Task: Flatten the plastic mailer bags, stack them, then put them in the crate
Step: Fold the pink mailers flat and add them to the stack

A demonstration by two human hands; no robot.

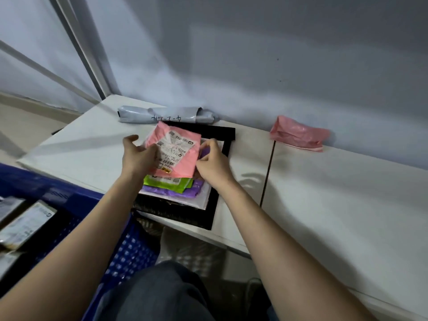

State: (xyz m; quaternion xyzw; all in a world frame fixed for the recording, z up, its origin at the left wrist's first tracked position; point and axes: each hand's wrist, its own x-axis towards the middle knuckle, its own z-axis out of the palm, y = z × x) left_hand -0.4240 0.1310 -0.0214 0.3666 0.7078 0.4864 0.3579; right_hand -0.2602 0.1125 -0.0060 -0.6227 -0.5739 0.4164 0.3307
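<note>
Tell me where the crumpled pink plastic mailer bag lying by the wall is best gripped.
Probably at the near bottom edge of the crumpled pink plastic mailer bag, coming from the front with the right hand. The bag leans against the grey wall, so its back is blocked, while that flat lower hem faces the person.

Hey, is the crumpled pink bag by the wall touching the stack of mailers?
Apart. The head view shows bare white table between the crumpled pink bag and the stack.
</note>
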